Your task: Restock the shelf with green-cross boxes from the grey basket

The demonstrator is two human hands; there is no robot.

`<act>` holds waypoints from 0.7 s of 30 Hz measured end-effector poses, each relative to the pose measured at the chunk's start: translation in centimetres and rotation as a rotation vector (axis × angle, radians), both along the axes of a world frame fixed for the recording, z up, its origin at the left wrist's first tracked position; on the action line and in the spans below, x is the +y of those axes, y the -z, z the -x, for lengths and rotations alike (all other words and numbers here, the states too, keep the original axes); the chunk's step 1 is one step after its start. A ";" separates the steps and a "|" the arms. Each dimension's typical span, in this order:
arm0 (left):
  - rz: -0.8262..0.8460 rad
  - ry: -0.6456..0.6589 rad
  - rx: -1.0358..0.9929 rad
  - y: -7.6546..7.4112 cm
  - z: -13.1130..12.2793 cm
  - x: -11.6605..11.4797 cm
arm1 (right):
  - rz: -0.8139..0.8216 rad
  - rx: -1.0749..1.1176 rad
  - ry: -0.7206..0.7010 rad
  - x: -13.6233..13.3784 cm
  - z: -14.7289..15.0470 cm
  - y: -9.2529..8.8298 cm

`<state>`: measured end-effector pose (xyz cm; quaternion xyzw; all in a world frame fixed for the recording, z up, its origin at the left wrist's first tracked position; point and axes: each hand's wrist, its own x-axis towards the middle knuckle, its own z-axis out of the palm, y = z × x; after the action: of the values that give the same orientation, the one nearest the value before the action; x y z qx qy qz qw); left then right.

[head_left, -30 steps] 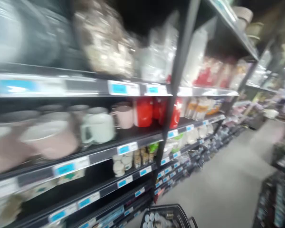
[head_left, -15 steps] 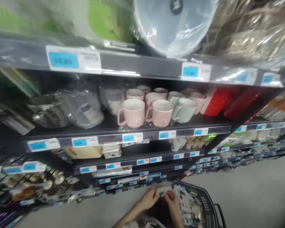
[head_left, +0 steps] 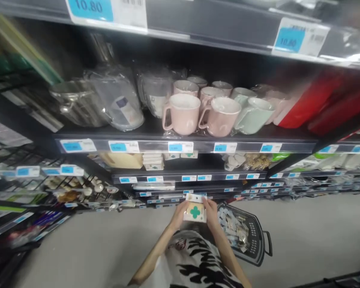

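A small flat packet (head_left: 195, 212) with a green four-leaf shape and a white hang-hole header is held upright in front of my body. My left hand (head_left: 179, 214) grips its left edge, and my right hand (head_left: 210, 212) has fingers closed round the right edge. The packet's contents look pale yellow. Just beyond my right forearm, a dark shopping basket (head_left: 252, 236) on the floor contains several packaged items. On a lower shelf, small white boxes or packets (head_left: 153, 161) are stacked, and two pieces beside them bear similar green marks.
Pink mugs (head_left: 184, 116) and a pale green mug (head_left: 256, 117) stand on the shelf ahead, near plastic-wrapped jugs (head_left: 121, 98). Blue-and-white price tags (head_left: 180, 147) line the shelf edges. Hanging utensils (head_left: 78, 186) fill a rack at left. Grey floor (head_left: 108, 236) lies below.
The view has tipped downward, showing more of my body and the basket. My hands now hold the packet with its printed face showing; earlier, only a small greenish bit showed between them.
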<state>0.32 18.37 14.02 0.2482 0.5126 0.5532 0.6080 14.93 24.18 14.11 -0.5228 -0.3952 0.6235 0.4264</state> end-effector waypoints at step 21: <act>0.057 0.095 0.111 0.1 -6.7 0.0 | 0.138 0.186 0.209 -2.9 -6.8 -0.6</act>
<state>7.00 18.40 13.92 0.2850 0.5487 0.4941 0.6112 21.75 21.29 14.74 -0.5290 -0.2539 0.6472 0.4867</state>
